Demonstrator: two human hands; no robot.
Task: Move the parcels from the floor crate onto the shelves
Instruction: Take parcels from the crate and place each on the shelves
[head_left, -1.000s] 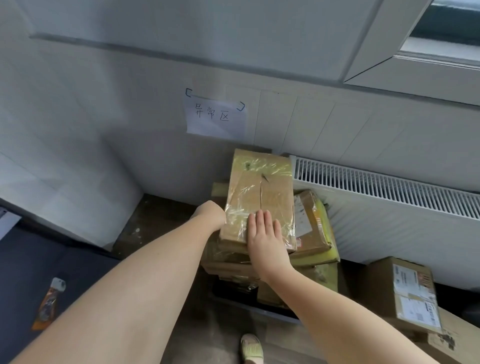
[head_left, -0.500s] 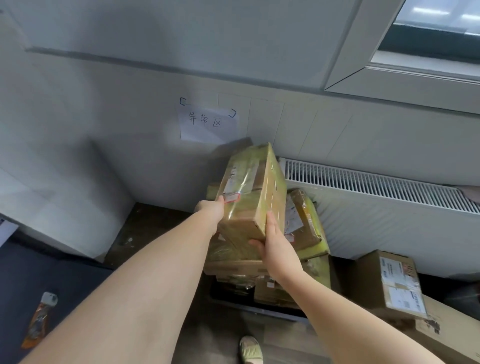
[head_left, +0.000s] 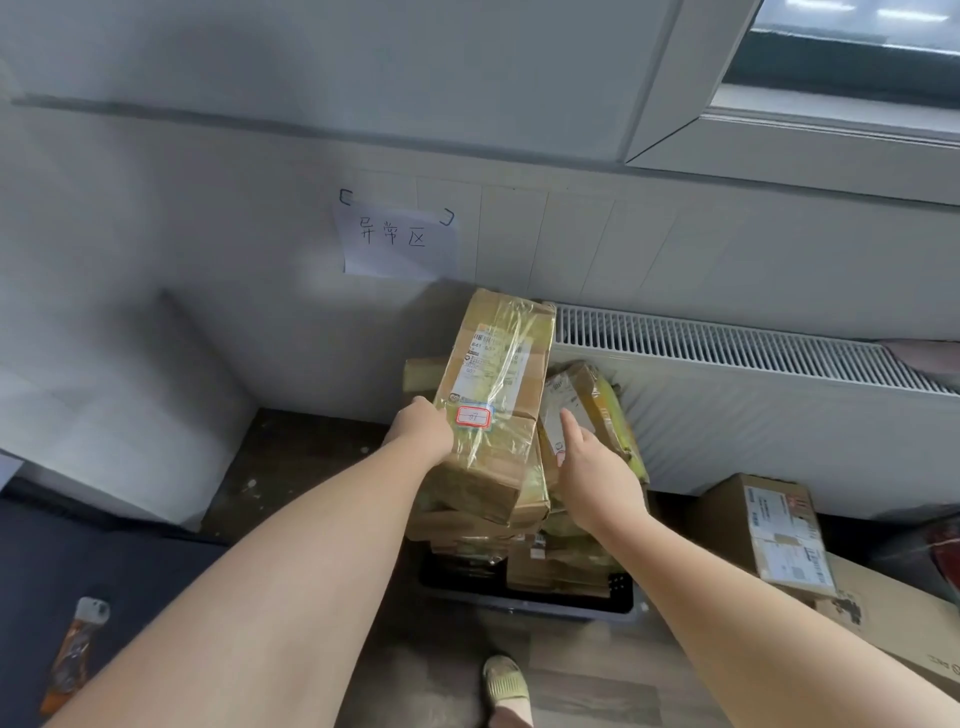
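top parcel (head_left: 493, 415): brown cardboard, glossy yellowish wrap, white label, red-bordered sticker (head_left: 474, 416). Parcel beside it (head_left: 613, 410): yellow wrap. Crate (head_left: 561, 609): dark. Radiator (head_left: 753, 426): white, slatted grille. Paper sign (head_left: 397, 241): white, black handwriting. Slipper (head_left: 505, 680): pale green.

Head camera looks steeply down, close over the floor crate (head_left: 524, 605)

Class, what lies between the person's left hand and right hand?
The head view shows the tape-wrapped brown cardboard parcel with its red-bordered sticker between the left hand and the right hand.

Taped parcel (head_left: 493, 384) in left hand (head_left: 423, 431)
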